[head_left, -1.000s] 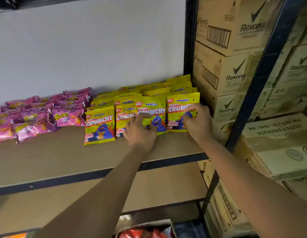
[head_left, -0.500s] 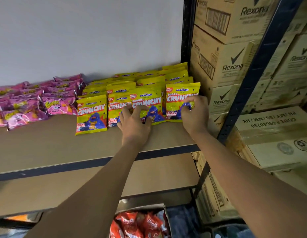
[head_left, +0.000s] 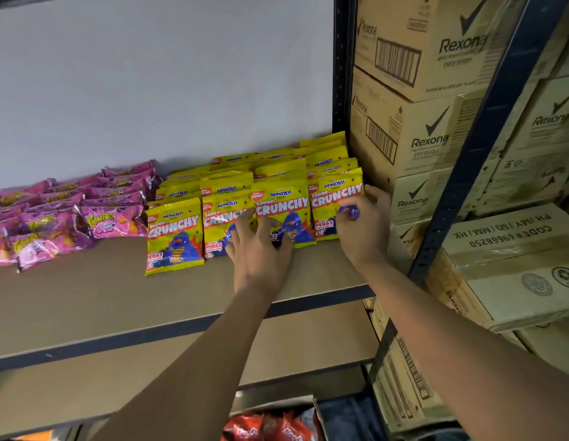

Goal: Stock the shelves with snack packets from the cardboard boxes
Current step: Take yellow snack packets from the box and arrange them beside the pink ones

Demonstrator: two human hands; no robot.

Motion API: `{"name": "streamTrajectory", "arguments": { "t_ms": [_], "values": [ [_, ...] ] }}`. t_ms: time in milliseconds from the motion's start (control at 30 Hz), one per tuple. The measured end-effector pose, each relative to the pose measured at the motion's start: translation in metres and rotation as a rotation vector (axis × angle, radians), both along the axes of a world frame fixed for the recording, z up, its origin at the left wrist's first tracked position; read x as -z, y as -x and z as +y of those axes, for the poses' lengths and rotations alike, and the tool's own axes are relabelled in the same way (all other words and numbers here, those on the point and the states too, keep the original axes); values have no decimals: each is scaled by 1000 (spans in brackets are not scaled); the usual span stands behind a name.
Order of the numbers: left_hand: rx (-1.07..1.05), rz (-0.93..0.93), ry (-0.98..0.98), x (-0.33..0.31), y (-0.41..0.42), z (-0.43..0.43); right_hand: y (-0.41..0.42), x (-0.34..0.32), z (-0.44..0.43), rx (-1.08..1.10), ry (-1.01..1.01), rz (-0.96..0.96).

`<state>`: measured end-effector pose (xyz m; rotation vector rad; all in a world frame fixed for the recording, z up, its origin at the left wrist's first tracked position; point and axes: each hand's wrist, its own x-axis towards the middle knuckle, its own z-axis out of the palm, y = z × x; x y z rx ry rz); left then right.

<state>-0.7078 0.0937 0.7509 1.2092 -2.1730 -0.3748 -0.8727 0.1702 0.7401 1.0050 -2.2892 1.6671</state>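
Rows of yellow "Crunchy" snack packets (head_left: 174, 230) lie overlapped on the brown shelf board (head_left: 85, 300), running back to the wall. My left hand (head_left: 260, 253) lies over the lower part of the third front packet (head_left: 281, 203), fingers curled on it. My right hand (head_left: 364, 227) grips the rightmost front packet (head_left: 335, 194) by its right edge, thumb on its face. Pink snack packets (head_left: 114, 219) fill the shelf's left side. An open box of red packets (head_left: 267, 426) sits below.
A dark blue upright post (head_left: 340, 68) bounds the shelf on the right. Stacked Rexona cartons (head_left: 426, 144) stand beyond it, behind a second slanting post (head_left: 486, 122). A lower shelf board (head_left: 308, 342) lies under the first. The grey wall (head_left: 149, 74) backs the shelf.
The view has dropped slightly, and the box of red packets has slid lower in the frame. Both hands stay on the same front packets, with the fingers shifting a little.
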Motion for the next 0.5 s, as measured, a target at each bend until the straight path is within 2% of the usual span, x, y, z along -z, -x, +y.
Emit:
{"name": "streamTrajectory", "arguments": {
  "t_ms": [267, 500],
  "values": [
    [36, -91, 86, 3, -2, -2, -3, 4, -3, 2, -226, 63],
    [51, -124, 83, 5, -2, -5, -4, 8, -8, 49, -198, 101]
  ]
}}
